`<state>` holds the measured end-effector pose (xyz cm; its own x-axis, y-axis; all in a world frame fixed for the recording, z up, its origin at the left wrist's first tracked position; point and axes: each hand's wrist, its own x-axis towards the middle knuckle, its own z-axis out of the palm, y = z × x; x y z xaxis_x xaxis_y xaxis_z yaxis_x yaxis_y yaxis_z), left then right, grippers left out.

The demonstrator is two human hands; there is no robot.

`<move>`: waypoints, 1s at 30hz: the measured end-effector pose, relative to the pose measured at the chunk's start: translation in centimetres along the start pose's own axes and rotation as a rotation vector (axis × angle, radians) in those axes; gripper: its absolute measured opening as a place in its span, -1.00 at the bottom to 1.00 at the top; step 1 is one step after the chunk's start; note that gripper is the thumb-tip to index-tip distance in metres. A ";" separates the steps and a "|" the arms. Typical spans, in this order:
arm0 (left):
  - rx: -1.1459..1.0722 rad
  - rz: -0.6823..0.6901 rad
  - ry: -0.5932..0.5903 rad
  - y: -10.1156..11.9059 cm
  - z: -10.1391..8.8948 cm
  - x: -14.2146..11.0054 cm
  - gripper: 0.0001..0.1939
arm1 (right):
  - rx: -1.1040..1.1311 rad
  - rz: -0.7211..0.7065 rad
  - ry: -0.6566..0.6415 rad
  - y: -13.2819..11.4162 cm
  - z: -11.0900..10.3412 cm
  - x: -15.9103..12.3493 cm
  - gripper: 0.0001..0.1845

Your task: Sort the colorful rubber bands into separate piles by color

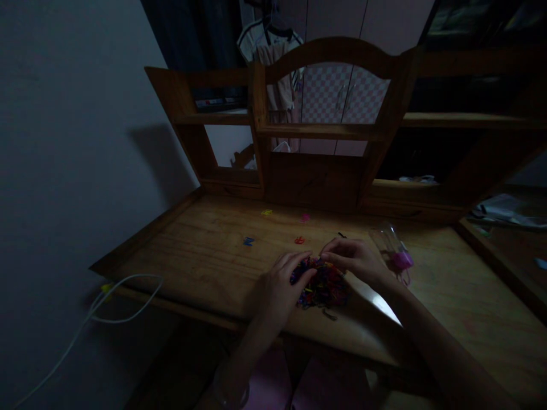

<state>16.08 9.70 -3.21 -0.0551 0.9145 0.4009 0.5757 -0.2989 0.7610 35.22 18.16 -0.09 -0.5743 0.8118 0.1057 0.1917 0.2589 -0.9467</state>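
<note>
A heap of small multicoloured loops [327,287], which look like rubber bands, lies near the front edge of the wooden desk. My left hand [284,282] rests at the heap's left side, thumb and fingers apart and curved around its edge. At the top of the heap, my right hand [348,256] pinches with thumb and index finger; the tiny piece between the tips is too dark to make out. Beyond the hands sit small sorted groups: blue pieces [248,241], yellow pieces [267,212], pink pieces [305,217] and orange pieces [299,240].
To the right, a clear bottle with a purple lid [401,260] lies on its side. A wooden shelf unit [320,132] closes off the back of the desk [205,245]. A white cable [128,277] loops over the left front edge. The room is dim.
</note>
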 end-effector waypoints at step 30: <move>-0.038 -0.010 -0.162 -4.8 0.8 16.8 -0.83 | 0.198 0.069 0.237 2.0 -1.4 0.8 -0.67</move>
<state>12.99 26.68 -0.54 0.0733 0.9485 0.3080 0.5440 -0.2969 0.7848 36.24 20.03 -1.52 -0.3593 0.9293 0.0852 0.0514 0.1109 -0.9925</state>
